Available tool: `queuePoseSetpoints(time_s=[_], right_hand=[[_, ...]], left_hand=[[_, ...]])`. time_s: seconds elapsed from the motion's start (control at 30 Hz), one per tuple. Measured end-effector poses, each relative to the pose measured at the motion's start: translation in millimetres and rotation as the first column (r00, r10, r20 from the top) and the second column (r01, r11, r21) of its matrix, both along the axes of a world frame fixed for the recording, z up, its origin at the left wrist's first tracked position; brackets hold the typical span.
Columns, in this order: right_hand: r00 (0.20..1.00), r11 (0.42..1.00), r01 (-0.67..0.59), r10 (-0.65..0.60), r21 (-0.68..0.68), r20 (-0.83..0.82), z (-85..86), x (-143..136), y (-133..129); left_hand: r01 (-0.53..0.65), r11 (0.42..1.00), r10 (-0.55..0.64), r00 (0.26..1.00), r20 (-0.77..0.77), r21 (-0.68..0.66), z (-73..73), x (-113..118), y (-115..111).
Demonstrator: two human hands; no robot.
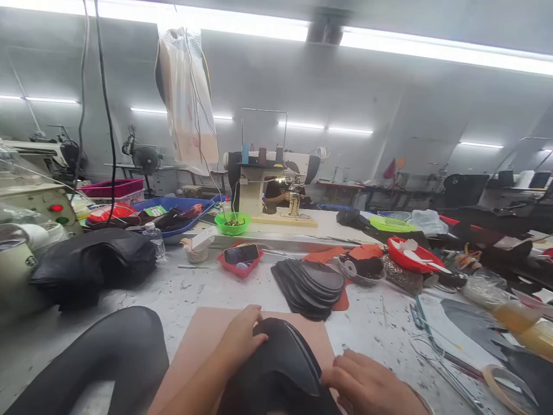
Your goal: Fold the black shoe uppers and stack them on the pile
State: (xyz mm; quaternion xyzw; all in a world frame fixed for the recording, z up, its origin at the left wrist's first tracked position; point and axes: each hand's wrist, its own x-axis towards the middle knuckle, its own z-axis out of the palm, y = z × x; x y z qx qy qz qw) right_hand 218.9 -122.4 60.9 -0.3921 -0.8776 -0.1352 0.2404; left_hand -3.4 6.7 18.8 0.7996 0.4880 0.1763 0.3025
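A curved black leather-like piece (276,369), with a smaller rounded black piece (298,360) along its right side, lies on a pinkish board (203,334). My left hand (239,343) rests at its upper left edge, thumb apart from the fingers and touching the black surface. At the right edge, my right hand (363,377) has its fingers curled together against the smaller piece; its fingertips are partly hidden. Beyond the board sits a fanned stack of rounded black pieces (306,282). To the left lies another curved black piece (129,340).
A red tray (239,268) holds a phone. A draped black pile (95,259) and a water bottle (154,239) stand left. Scissors (417,317) and a tape roll (503,383) lie right. A sewing machine (259,190) stands behind, with a person partly visible beyond it.
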Motion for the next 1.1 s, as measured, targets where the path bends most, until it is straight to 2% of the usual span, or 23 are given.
queuePoseSetpoints(time_s=[0.07,0.17,0.23,0.3,0.4,0.5,0.6,0.7,0.77,0.9,1.0,1.1], right_hand=[[0.985,0.998,-0.004,0.014,0.058,-0.172,12.4,-12.0,13.1],[0.944,0.999,0.017,0.0,0.048,-0.329,17.4,-29.5,28.4],[0.928,0.997,0.036,-0.01,0.063,-0.373,12.9,-37.4,35.5],[0.925,0.995,0.064,-0.029,0.082,-0.379,6.5,-41.7,39.0],[0.946,0.983,0.11,-0.059,0.144,-0.317,1.0,-44.3,35.8],[0.963,0.959,0.118,-0.047,0.257,-0.266,3.1,-46.4,26.7],[0.966,0.938,0.118,-0.032,0.325,-0.258,8.0,-49.9,20.4],[0.974,0.895,0.122,-0.026,0.429,-0.224,9.8,-54.7,19.4],[0.981,0.867,0.096,0.001,0.489,-0.195,8.7,-57.5,19.6],[0.979,0.854,0.071,0.04,0.516,-0.201,3.5,-59.5,17.5],[0.972,0.839,0.07,0.065,0.54,-0.226,0.6,-61.3,15.5],[0.962,0.819,0.115,0.049,0.563,-0.268,1.8,-66.5,16.1]], left_hand=[[0.066,0.996,-0.058,0.991,0.122,-0.06,17.3,6.1,-17.0],[0.284,0.948,-0.226,0.919,0.323,-0.145,47.6,16.9,-48.1],[0.357,0.929,-0.309,0.894,0.325,-0.1,62.7,21.0,-64.7],[0.359,0.933,-0.343,0.905,0.252,-0.021,69.1,22.0,-74.2],[0.335,0.942,-0.324,0.909,0.262,0.002,63.7,20.2,-76.3],[0.276,0.95,-0.191,0.881,0.433,-0.144,51.1,19.0,-72.3],[0.228,0.922,-0.02,0.836,0.549,-0.313,42.8,21.3,-69.1],[0.22,0.876,0.086,0.803,0.589,-0.428,43.4,26.4,-68.2],[0.162,0.87,0.145,0.818,0.557,-0.466,46.5,28.3,-68.3],[0.062,0.904,0.147,0.885,0.442,-0.424,50.1,23.3,-68.8],[0.011,0.898,0.208,0.87,0.448,-0.439,50.4,18.4,-69.9],[0.085,0.896,0.172,0.839,0.517,-0.437,53.0,18.3,-72.2]])
